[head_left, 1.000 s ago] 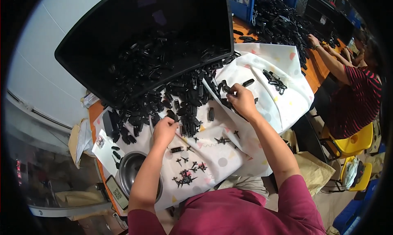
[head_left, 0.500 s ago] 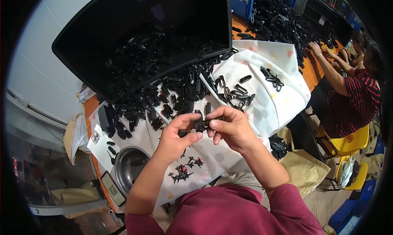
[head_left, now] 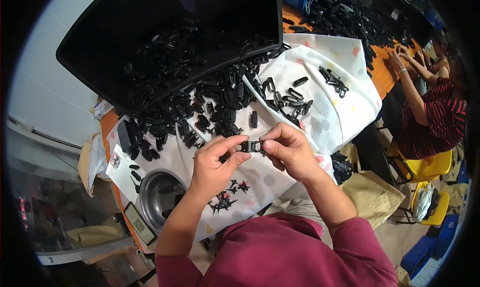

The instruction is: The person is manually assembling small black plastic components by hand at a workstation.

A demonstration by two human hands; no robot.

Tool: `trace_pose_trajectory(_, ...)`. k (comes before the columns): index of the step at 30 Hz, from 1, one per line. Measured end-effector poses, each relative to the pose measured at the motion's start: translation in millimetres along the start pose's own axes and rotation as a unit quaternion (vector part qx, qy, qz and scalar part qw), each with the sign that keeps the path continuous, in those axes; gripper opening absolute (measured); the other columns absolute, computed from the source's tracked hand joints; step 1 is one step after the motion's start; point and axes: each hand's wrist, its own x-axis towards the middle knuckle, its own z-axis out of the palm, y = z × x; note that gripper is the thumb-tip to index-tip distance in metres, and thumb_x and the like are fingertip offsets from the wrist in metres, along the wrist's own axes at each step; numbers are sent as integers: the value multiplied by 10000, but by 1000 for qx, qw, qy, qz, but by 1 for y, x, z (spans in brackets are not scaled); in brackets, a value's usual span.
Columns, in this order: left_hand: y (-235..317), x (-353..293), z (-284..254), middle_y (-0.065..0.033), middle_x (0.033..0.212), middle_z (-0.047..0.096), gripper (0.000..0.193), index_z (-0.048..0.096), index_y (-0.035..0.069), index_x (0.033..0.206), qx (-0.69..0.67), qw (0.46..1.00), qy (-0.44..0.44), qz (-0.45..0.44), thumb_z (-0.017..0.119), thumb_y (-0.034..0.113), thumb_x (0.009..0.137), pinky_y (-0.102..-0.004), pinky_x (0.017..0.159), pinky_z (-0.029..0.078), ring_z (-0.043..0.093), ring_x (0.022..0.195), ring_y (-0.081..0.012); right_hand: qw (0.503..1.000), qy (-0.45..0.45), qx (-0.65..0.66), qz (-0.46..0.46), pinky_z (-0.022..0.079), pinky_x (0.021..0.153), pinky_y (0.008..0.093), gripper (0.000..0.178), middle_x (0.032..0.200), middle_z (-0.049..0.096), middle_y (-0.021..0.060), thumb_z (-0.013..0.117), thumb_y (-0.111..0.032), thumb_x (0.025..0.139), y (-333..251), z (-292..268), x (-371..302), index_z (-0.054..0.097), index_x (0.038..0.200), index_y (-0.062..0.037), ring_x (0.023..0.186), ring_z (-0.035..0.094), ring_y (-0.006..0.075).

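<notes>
Over the cloth-covered table, a small black plastic part (head_left: 251, 146) with a lighter patch in its middle is held between my two hands. My left hand (head_left: 211, 168) pinches its left end between thumb and fingers. At the other end, the thumb and forefinger of my right hand (head_left: 294, 156) grip it. Just beyond my fingers, a single black part (head_left: 254, 119) lies on the white cloth (head_left: 272, 179). Nearer me is a small cluster of spiky black pieces (head_left: 222, 202). Loose black parts (head_left: 220, 99) are heaped past my hands.
A large black bin (head_left: 170, 94) lies tipped at the back, spilling parts. To my left are a metal bowl (head_left: 145, 199), a phone (head_left: 139, 223) and a white sheet (head_left: 125, 174). A person in a striped shirt (head_left: 440, 117) works at the right, beside yellow chairs (head_left: 432, 164).
The black part has been turned between my fingers and now shows a lighter middle. My hands sit slightly farther apart. The co-worker's hands have shifted.
</notes>
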Motion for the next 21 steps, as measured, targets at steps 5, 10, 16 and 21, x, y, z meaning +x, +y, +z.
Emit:
trace_pose_trajectory(5, -5, 3, 2, -45, 819, 549, 265, 628, 49, 951, 121, 967, 28, 225, 695, 77, 696, -222, 519, 412, 513, 603, -118, 998, -27, -30, 52, 252, 361, 173, 142, 678, 540, 6, 624, -157, 800, -4, -6, 1, 552, 813, -35, 459, 401, 36)
trace_pose_trajectory(10, -9, 2, 6, -35, 831, 543, 241, 618, 34, 967, 221, 930, 33, 291, 665, 88, 737, -203, 489, 388, 476, 549, -95, 991, -17, 42, 124, 252, 347, 178, 135, 672, 532, 5, 627, -141, 796, 9, -5, -5, 546, 822, -37, 459, 404, 38)
trace_pose_trajectory(16, -19, -9, 39, 26, 737, 523, 334, 541, 15, 1108, -222, 974, 32, -40, 585, 204, 836, -165, 457, 332, 419, 537, -29, 987, 93, -133, 13, 333, 362, 176, 161, 713, 549, 33, 606, -85, 803, 16, 10, -10, 511, 917, -27, 515, 493, 75)
trace_pose_trajectory(21, -26, -13, 37, 13, 727, 551, 291, 564, -6, 1027, -290, 952, 15, -95, 551, 229, 855, -159, 488, 354, 423, 527, -32, 984, 35, -169, -34, 480, 537, 214, 229, 765, 608, 73, 621, -56, 786, 23, 4, -18, 524, 966, 46, 668, 581, 101)
